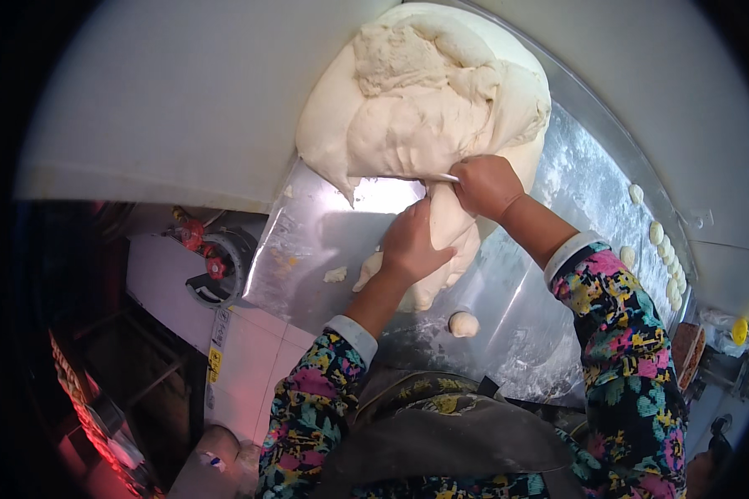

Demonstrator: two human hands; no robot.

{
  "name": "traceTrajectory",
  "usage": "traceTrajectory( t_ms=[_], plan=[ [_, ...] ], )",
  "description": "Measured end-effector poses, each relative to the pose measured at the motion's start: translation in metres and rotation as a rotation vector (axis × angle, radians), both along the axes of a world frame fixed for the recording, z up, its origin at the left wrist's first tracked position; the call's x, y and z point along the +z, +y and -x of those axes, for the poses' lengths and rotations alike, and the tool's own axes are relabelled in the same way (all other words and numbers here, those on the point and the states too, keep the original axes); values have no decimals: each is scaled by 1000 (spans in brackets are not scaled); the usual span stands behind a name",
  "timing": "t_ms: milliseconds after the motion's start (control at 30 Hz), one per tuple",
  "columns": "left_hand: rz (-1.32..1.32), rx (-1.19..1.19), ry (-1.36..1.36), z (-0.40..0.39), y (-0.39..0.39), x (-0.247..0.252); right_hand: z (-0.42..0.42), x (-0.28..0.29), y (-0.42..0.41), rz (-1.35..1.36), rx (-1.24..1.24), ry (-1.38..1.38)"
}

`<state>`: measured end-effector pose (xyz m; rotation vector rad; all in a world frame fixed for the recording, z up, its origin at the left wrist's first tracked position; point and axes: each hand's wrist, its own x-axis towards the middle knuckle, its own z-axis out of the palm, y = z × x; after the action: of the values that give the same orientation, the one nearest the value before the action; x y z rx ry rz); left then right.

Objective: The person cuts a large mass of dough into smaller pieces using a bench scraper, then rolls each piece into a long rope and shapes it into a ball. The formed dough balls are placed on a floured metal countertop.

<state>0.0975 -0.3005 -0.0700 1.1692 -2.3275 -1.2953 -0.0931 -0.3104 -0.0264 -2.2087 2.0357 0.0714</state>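
Observation:
A very large mass of pale dough (412, 118) lies at the far end of the metal worktop (299, 249). My right hand (487, 184) grips a thin white tool (447, 178), perhaps a dough scraper seen edge-on, pressed at the mass's near edge. Most of this tool is hidden by the fist and the dough. From that edge a thick tongue of dough (452, 227) runs toward me, and my left hand (415, 240) holds its side with the thumb across it. One small dough ball (464, 325) sits nearer my apron (449, 436).
Several small dough pieces (665, 249) line the worktop's right rim. A dough scrap (335, 274) lies left of my left hand. Flour dusts the right side. Walls border the worktop at left and right. Red valves (216, 267) on a gas cylinder stand below left.

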Motion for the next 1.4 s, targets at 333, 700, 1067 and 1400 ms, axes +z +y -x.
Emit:
traceTrajectory(
  t_ms=[333,700,1067,1400],
  plan=[
    [312,-188,140,0,64,41,4,8,-15,-28,-55,-87],
    [268,-305,45,-78,167,44,16,2,114,-1,-200,-248],
    [514,-331,-3,-67,144,14,37,-16,145,73,-246,4],
    [244,15,21,-35,46,6,27,-18,115,227,-288,-21]
  ],
)
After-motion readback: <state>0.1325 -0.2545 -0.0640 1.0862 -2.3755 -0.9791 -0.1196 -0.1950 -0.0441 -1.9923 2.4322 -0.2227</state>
